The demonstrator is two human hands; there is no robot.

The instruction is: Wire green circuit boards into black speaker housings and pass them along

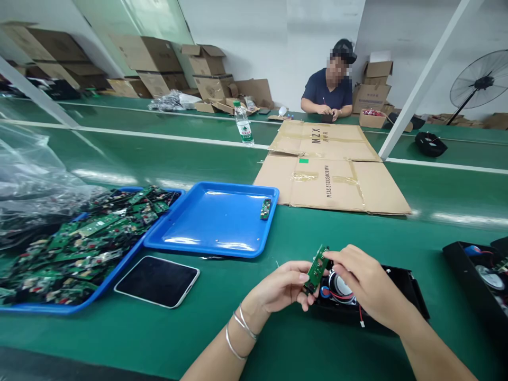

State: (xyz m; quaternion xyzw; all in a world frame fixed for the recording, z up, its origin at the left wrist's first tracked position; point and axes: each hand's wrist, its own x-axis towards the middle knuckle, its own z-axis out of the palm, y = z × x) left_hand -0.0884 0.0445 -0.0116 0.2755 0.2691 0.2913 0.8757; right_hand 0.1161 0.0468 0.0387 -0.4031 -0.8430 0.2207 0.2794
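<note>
My left hand (283, 286) pinches a narrow green circuit board (316, 271), tilted up above an open black housing (400, 291). At the upper end of the board, the curled fingers of my right hand (361, 280) meet its edge; the thumb tip is partly hidden. Inside the housing sit a round silver-rimmed speaker (340, 286) and a small blue and red round part (325, 291). A red and black wire with a white plug (362, 323) hangs over the housing's near side. Part of the housing lies behind my hands.
A blue tray (206, 246) holds one small board (265, 209). Left of it, another blue tray (79, 309) is heaped with boards. A tablet or phone (157, 281), flattened cardboard (317, 182), a water bottle (243, 126) and a second black housing (464, 280) surround me. A person (329, 87) sits opposite.
</note>
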